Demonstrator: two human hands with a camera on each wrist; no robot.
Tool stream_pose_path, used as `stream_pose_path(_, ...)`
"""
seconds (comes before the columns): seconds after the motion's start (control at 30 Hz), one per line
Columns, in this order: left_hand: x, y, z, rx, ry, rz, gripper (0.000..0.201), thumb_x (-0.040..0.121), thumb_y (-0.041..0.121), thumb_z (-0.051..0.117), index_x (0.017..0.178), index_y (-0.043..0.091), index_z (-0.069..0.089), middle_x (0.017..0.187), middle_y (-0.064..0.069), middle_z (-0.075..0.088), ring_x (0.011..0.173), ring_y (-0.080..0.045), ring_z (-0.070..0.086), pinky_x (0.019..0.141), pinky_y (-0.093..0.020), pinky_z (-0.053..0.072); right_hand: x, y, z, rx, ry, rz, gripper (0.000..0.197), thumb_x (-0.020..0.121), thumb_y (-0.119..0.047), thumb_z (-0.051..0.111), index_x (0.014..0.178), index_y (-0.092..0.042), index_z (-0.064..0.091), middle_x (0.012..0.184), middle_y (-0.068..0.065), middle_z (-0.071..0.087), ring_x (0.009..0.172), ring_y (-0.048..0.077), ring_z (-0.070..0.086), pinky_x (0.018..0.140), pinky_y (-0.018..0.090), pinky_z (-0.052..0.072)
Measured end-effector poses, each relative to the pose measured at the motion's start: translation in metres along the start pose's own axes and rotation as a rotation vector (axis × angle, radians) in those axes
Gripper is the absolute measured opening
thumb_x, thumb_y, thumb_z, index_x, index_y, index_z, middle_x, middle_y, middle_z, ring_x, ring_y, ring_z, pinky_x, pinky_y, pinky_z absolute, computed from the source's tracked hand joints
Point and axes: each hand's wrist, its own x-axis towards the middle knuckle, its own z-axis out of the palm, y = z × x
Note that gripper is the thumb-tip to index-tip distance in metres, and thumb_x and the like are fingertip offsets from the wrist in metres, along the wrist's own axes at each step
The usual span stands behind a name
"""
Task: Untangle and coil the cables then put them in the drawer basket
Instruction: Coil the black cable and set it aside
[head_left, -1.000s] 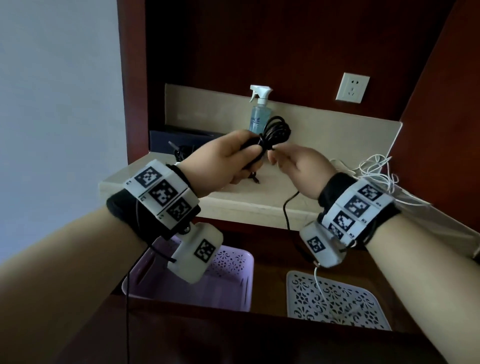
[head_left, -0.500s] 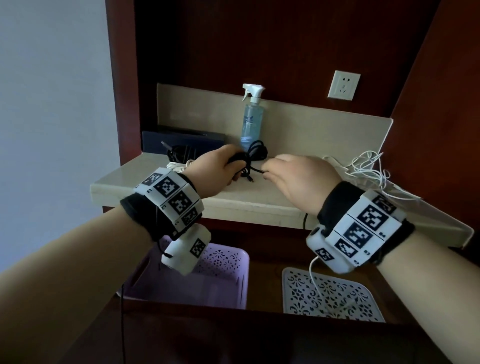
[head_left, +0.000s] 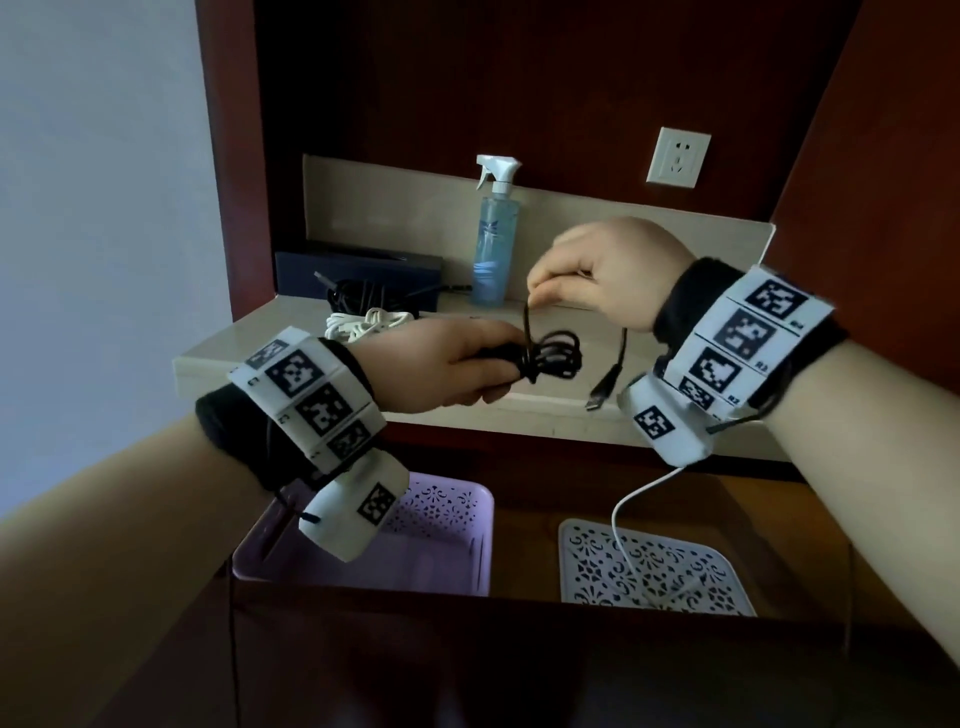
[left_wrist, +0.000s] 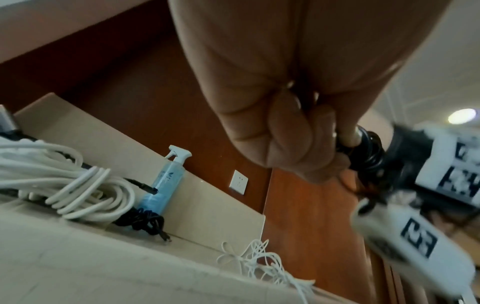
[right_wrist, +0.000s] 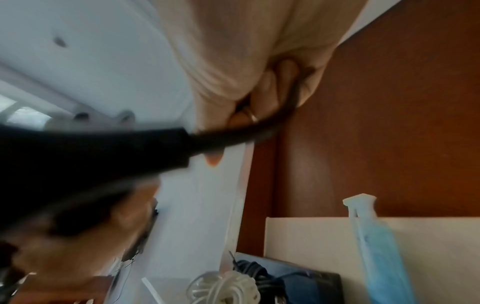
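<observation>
My left hand (head_left: 457, 366) grips a small coil of black cable (head_left: 553, 356) above the front of the stone shelf. My right hand (head_left: 587, 275) is raised above it and pinches the cable's loose end (head_left: 527, 325), which runs down into the coil. The cable's USB plug (head_left: 602, 395) dangles below my right wrist. In the left wrist view my fingers (left_wrist: 288, 131) are curled round the black coil (left_wrist: 369, 152). The right wrist view shows the black cable (right_wrist: 233, 133) passing between my curled fingers. A purple basket (head_left: 452, 519) sits in the open drawer below.
A coiled white cable (head_left: 363, 325) and a black cable bundle (head_left: 358, 296) lie at the shelf's left, by a dark box (head_left: 358, 270). A spray bottle (head_left: 496, 234) stands at the back. Thin white cable (left_wrist: 262, 261) lies tangled on the right. A white perforated basket (head_left: 654, 571) is in the drawer.
My right hand has risen from level with the coil to well above it, drawing the cable end upward. The left hand has dropped a little with the coil; the USB plug now hangs free.
</observation>
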Motion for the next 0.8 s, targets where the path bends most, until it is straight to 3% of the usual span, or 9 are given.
stream_pose_path(0.1, -0.007, 0.005, -0.005, -0.274, 0.106, 0.04, 0.024, 0.099, 0.009, 0.04, 0.106, 0.028, 0.053, 0.068, 0.004, 0.052, 0.049, -0.002, 0.04, 0.049, -0.015, 0.035, -0.009, 0.007, 0.022, 0.253, 0.043, 0.161, 0.014, 0.089, -0.017, 0.058, 0.086, -0.02, 0.072, 0.079, -0.017, 0.063, 0.081, 0.006, 0.059, 0.077, 0.026, 0.042)
stream_pose_path(0.17, -0.006, 0.011, -0.006, -0.376, 0.18, 0.051, 0.019, 0.099, 0.008, 0.039, 0.1, 0.021, 0.054, 0.068, 0.002, 0.051, 0.048, -0.003, 0.039, 0.047, -0.016, 0.033, -0.013, 0.001, 0.037, 0.391, 0.093, 0.228, 0.033, 0.09, -0.009, 0.055, 0.065, -0.029, 0.06, 0.056, -0.024, 0.058, 0.06, -0.007, 0.053, 0.065, 0.021, 0.038)
stream_pose_path(0.2, -0.004, 0.012, -0.006, -0.423, 0.226, 0.043, 0.017, 0.099, 0.008, 0.039, 0.096, 0.018, 0.053, 0.067, 0.001, 0.051, 0.046, -0.004, 0.038, 0.046, -0.016, 0.032, -0.015, -0.004, 0.044, 0.44, 0.105, 0.245, 0.037, 0.092, -0.01, 0.052, 0.064, -0.034, 0.054, 0.052, -0.027, 0.055, 0.055, -0.009, 0.05, 0.059, 0.014, 0.035)
stream_pose_path(0.23, -0.002, 0.013, -0.007, -0.471, 0.277, 0.025, 0.016, 0.1, 0.009, 0.039, 0.092, 0.015, 0.051, 0.067, 0.0, 0.051, 0.045, -0.004, 0.037, 0.045, -0.017, 0.031, -0.016, -0.009, 0.05, 0.461, 0.104, 0.248, 0.034, 0.094, -0.014, 0.05, 0.069, -0.036, 0.054, 0.053, -0.028, 0.055, 0.055, -0.01, 0.049, 0.057, 0.01, 0.032)
stream_pose_path(0.3, 0.003, 0.01, -0.008, -0.516, 0.374, -0.037, 0.015, 0.1, 0.011, 0.04, 0.086, 0.014, 0.046, 0.066, -0.001, 0.052, 0.043, -0.005, 0.036, 0.045, -0.02, 0.03, -0.017, -0.017, 0.058, 0.428, 0.077, 0.242, 0.021, 0.097, -0.024, 0.043, 0.089, -0.032, 0.061, 0.068, -0.023, 0.059, 0.067, -0.004, 0.052, 0.063, 0.017, 0.036)
stream_pose_path(0.37, 0.008, 0.003, -0.008, -0.436, 0.446, -0.111, 0.014, 0.099, 0.013, 0.044, 0.085, 0.017, 0.045, 0.069, -0.002, 0.055, 0.043, -0.006, 0.038, 0.046, -0.022, 0.033, -0.018, -0.021, 0.06, 0.265, 0.029, 0.231, 0.027, 0.099, -0.029, 0.038, 0.112, -0.025, 0.061, 0.092, -0.006, 0.065, 0.085, 0.015, 0.057, 0.072, 0.028, 0.042)
stream_pose_path(0.47, 0.014, -0.006, -0.006, -0.287, 0.509, -0.18, 0.016, 0.097, 0.017, 0.048, 0.083, 0.023, 0.043, 0.073, -0.002, 0.059, 0.047, -0.007, 0.044, 0.049, -0.023, 0.037, -0.019, -0.026, 0.062, -0.038, -0.041, 0.172, 0.029, 0.1, -0.023, 0.033, 0.12, -0.021, 0.053, 0.103, 0.008, 0.062, 0.094, 0.028, 0.057, 0.075, 0.036, 0.044)
stream_pose_path(0.63, 0.019, -0.009, 0.002, 0.042, 0.495, -0.179, 0.011, 0.097, 0.021, 0.049, 0.096, 0.013, 0.041, 0.071, 0.007, 0.056, 0.057, -0.005, 0.048, 0.047, -0.008, 0.037, -0.024, -0.034, 0.058, -0.271, -0.086, 0.154, 0.02, 0.098, -0.013, 0.035, 0.108, -0.015, 0.052, 0.079, 0.001, 0.042, 0.083, 0.027, 0.051, 0.062, 0.029, 0.028)
stream_pose_path(0.8, 0.025, -0.012, 0.005, 0.169, 0.445, -0.182, 0.013, 0.096, 0.023, 0.051, 0.094, 0.015, 0.042, 0.074, 0.007, 0.056, 0.06, -0.001, 0.047, 0.047, -0.009, 0.034, -0.027, -0.047, 0.044, -0.334, -0.146, 0.115, 0.019, 0.099, -0.015, 0.035, 0.105, -0.011, 0.053, 0.093, 0.007, 0.052, 0.09, 0.027, 0.054, 0.064, 0.03, 0.03)
